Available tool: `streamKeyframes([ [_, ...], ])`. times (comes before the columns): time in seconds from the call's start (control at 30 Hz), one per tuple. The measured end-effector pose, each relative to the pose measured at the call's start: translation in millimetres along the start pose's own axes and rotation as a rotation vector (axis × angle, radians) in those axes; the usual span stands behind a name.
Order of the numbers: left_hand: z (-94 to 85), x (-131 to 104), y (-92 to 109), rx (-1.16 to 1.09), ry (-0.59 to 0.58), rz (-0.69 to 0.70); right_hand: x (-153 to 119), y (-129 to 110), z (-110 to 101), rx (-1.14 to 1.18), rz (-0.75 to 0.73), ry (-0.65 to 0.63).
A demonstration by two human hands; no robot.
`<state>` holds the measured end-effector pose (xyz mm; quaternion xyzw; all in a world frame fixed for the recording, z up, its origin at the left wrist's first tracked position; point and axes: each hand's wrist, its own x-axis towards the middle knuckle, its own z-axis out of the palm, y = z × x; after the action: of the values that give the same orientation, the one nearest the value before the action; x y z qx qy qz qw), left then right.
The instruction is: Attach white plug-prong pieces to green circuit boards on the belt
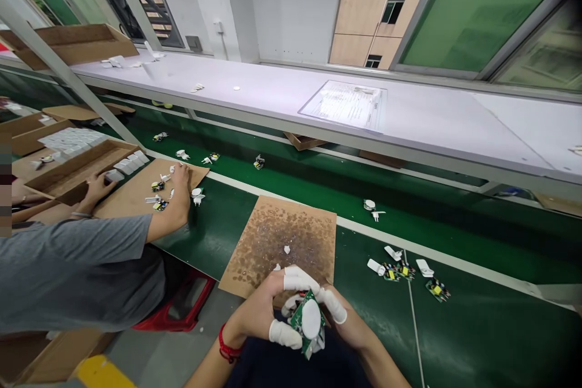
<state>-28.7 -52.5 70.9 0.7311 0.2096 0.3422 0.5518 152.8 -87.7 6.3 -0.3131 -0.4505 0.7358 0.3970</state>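
Note:
Close to my body, a green circuit board (295, 319) with a round white disc (311, 318) on its face is held up between both hands. My left hand (268, 309), with white finger cots and a red bracelet at the wrist, is closed on the board's left side. My right hand (339, 309), also in finger cots, has its fingers bent against the upper right of the board; its inner fingertips are partly hidden. Beyond the hands lies a stained brown cardboard sheet (291, 224), with a small white piece (287, 250) on it.
Right of the cardboard, several circuit boards with white parts (400, 270) lie on the green bench (482, 327). More sit along the green belt (313, 188). At left, a co-worker's arm (170, 212) reaches over another cardboard sheet. A white shelf (268, 82) runs behind.

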Motion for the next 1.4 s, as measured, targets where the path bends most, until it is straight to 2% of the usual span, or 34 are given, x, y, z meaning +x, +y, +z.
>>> streamKeyframes([
  [0.13,10.3,-5.9,-12.8,-0.163,0.12,-0.01,7.7,-9.8,-0.3,-0.009,-0.021,-0.165],
  [0.23,17.1,-7.2,-19.2,-0.252,0.173,-0.026,11.2,-17.4,0.6,0.01,-0.019,-0.24],
  [0.5,25.9,-11.2,-24.9,-0.288,0.224,-0.072,8.5,-25.9,-2.3,-0.01,-0.08,-0.295],
  [0.8,32.6,-14.2,-20.2,-0.296,0.303,-0.193,4.2,-24.3,7.7,-0.056,-0.149,-0.151],
  [1.03,28.6,-12.6,-3.6,-0.125,0.265,-0.173,-0.8,-27.0,11.2,-0.106,-0.164,-0.111],
  [1.13,27.8,-14.0,-0.8,-0.042,0.24,-0.172,-0.7,-25.2,13.3,-0.147,-0.171,-0.046],
  [1.23,28.1,-19.9,-8.8,-0.092,0.358,-0.165,3.0,-22.6,14.3,-0.199,-0.177,0.05],
  [1.3,29.0,-24.7,-16.4,-0.162,0.466,-0.166,4.7,-21.5,12.9,-0.236,-0.248,0.165],
  [1.4,32.4,-28.5,-23.2,-0.379,0.612,-0.176,4.3,-22.6,10.5,-0.455,-0.563,0.307],
])
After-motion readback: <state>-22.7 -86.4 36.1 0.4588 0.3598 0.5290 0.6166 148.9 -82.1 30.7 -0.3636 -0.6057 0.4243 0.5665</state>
